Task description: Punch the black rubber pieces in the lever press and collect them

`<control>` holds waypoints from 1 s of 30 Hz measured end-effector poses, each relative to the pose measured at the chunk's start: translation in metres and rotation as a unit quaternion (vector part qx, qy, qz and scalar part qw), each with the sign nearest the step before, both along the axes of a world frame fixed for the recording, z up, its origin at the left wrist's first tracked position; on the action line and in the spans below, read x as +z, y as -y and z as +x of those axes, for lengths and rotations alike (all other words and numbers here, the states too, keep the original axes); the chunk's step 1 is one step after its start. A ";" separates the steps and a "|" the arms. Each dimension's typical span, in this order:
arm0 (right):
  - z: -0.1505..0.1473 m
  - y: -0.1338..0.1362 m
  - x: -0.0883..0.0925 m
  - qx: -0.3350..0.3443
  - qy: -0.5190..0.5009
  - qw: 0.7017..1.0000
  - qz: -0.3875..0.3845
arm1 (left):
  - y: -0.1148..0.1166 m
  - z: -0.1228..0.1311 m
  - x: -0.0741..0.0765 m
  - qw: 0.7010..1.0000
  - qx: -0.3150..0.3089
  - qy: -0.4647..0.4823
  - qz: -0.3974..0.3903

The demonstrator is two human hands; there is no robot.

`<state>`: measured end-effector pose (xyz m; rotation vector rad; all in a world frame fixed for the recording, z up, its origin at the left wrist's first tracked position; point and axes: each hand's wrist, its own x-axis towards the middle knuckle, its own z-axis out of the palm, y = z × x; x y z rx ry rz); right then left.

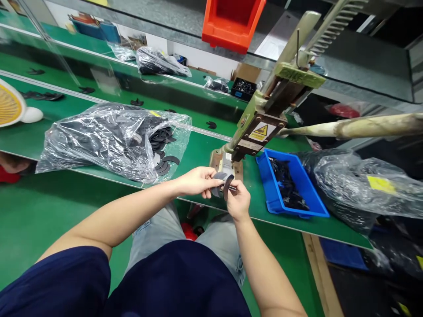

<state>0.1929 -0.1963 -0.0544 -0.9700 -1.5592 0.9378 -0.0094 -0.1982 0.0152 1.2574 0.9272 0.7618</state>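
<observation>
In front of the hand press (254, 127), both hands meet over the bench edge. My left hand (198, 181) pinches a grey curved flat piece (216, 191) between thumb and fingers. A darker crescent-shaped piece (227, 187) is gripped in my right hand (239, 200), standing on edge right beside the grey one. Whether the two pieces touch is unclear. Left of my hands, a clear plastic bag (99, 136) lies open, with similar dark curved pieces (161, 165) at its mouth. A blue bin (307, 187) of small black parts (289, 185) stands to the right.
The press lever (363, 127) reaches out to the right above another filled plastic bag (357, 180). An orange bin (233, 24) sits on the shelf overhead. Behind the bench, a green conveyor belt (112, 99) carries scattered dark pieces. A yellow-and-white fan (11, 105) is at far left.
</observation>
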 end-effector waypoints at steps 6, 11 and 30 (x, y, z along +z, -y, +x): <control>-0.003 0.014 0.002 -0.026 -0.021 0.999 -0.013 | 0.004 0.002 0.000 0.997 -0.021 0.046 -0.066; -0.004 0.022 0.000 -0.058 -0.035 0.998 0.000 | 0.003 0.012 -0.003 0.996 -0.028 0.030 -0.080; 0.025 0.017 -0.003 -0.053 0.117 0.986 0.102 | 0.000 0.005 -0.001 0.992 0.035 -0.096 0.079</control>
